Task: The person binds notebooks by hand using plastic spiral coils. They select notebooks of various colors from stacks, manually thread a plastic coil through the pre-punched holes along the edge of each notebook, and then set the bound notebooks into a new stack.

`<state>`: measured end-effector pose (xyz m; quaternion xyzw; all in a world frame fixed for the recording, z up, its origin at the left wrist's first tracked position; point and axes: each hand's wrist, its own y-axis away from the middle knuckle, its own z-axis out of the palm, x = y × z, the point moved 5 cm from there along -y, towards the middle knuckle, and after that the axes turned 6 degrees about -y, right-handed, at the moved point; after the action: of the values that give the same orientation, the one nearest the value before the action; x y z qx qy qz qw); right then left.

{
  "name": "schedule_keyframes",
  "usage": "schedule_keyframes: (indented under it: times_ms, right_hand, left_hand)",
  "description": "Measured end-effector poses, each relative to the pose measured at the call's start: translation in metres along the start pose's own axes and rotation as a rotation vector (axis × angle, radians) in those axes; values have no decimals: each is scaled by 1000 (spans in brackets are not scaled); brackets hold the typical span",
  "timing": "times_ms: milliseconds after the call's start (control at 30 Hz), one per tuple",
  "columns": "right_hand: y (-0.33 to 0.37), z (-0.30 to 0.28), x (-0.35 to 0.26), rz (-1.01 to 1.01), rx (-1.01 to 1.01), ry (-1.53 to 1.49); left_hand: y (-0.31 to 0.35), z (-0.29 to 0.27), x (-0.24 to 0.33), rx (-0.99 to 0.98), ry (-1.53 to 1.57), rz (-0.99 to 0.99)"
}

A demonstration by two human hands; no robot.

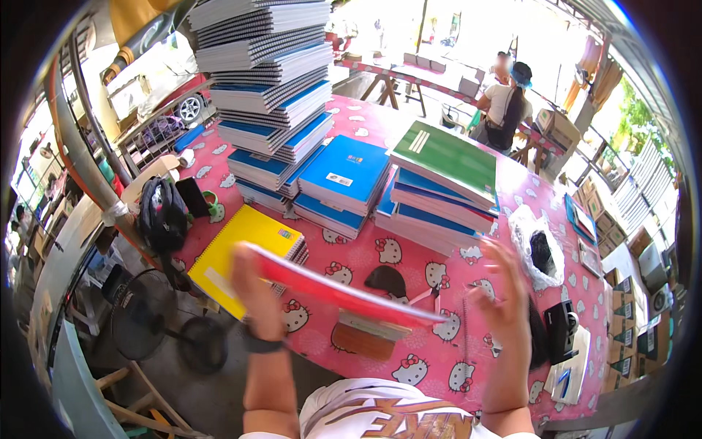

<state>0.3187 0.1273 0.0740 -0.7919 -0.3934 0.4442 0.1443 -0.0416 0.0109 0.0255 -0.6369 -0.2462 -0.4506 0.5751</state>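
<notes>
My left hand (pixel 256 296), blurred by motion and with a dark band at the wrist, grips one end of a thin red notebook (pixel 340 287). The notebook is tilted nearly edge-on above the table, its far end reaching to the right. Past that end my right hand (pixel 506 293) is raised with fingers spread, holding nothing. Under my left hand lies a pile of yellow spiral notebooks (pixel 245 245). Farther back are blue notebooks (pixel 344 172), a pile topped by a green notebook (pixel 446 162), and a tall stack of spiral notebooks (pixel 267 95).
A brown block (pixel 365 342) and a dark rounded object (pixel 385 281) lie below the notebook. At right are a plastic bag (pixel 537 249) and a black device (pixel 559 333). A backpack (pixel 162 216) and a fan (pixel 142 314) are left. Two people (pixel 504 102) work behind.
</notes>
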Motion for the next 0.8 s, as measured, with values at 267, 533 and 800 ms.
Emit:
schedule_keyframes:
  times_ms: [267, 533, 800]
  right_hand:
    - [30, 11, 68, 270, -141, -27]
    - [33, 26, 78, 268, -246, -5]
    - [44, 40, 97, 379, -236, -75]
  left_hand:
    - [-56, 129, -62, -859, -641, 623]
    - [5, 117, -184, -660, -1100, 560]
    - [72, 63, -161, -1005, -1276, 173]
